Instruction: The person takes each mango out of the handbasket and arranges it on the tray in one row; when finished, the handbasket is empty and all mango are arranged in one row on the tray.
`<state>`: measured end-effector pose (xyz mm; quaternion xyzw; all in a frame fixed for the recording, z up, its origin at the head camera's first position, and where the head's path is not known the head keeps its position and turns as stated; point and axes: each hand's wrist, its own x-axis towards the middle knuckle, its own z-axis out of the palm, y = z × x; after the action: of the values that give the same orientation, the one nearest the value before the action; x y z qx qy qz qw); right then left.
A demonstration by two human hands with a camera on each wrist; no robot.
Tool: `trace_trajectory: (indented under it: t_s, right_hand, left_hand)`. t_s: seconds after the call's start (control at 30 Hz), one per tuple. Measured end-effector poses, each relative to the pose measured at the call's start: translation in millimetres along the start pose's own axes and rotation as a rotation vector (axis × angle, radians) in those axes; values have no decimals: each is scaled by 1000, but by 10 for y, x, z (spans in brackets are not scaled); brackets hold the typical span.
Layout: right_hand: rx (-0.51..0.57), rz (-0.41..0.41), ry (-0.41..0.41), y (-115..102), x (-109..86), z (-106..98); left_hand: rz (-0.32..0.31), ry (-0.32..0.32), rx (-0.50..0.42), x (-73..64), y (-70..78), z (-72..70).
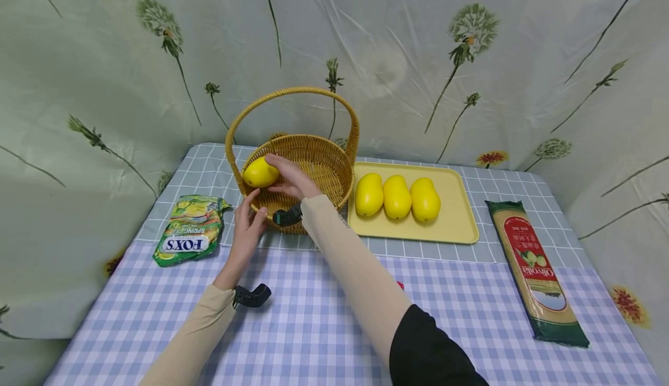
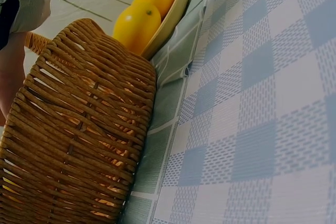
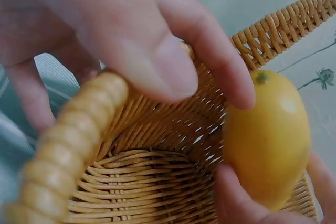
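A brown wicker basket point(image 1: 328, 171) with a tall arched handle stands at the back of the table. My right hand point(image 1: 292, 178) reaches over it and holds a smooth yellow mango point(image 1: 260, 172) at the basket's left side, beside the handle's foot. In the right wrist view, fingertips press the mango point(image 3: 268, 140) from two sides. My left hand point(image 1: 248, 220) grips the near-left rim, thumb inside and other fingers outside. One left finger reaches to the mango's stem end. The left wrist view is mostly filled by the basket's woven wall point(image 2: 79, 124).
Right of the basket, a yellow tray point(image 1: 455, 223) bears three more mangoes point(image 1: 397, 197). A green FOX'S bag point(image 1: 190, 229) lies at left, an Olivoila noodle packet point(image 1: 535, 273) at right. A small red thing point(image 1: 400, 285) shows beside the right sleeve. A floral curtain hangs behind.
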<state>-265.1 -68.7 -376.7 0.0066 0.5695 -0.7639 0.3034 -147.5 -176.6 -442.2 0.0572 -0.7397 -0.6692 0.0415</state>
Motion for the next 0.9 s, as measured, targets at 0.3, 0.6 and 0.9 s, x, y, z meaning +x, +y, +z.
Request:
trace_trajectory:
  t_s: [0.3, 0.6, 0.9]
  right_hand:
    - [-127, -131, 18, -186, -145, -229]
    - [-349, -223, -94, -385, -525, -710]
    - [-481, -194, -140, -505, -1078, -1428]
  left_hand:
    - [22, 19, 12, -11, 6, 13]
    - [22, 11, -11, -3, -13, 11]
    - [21, -3, 5, -18, -12, 9]
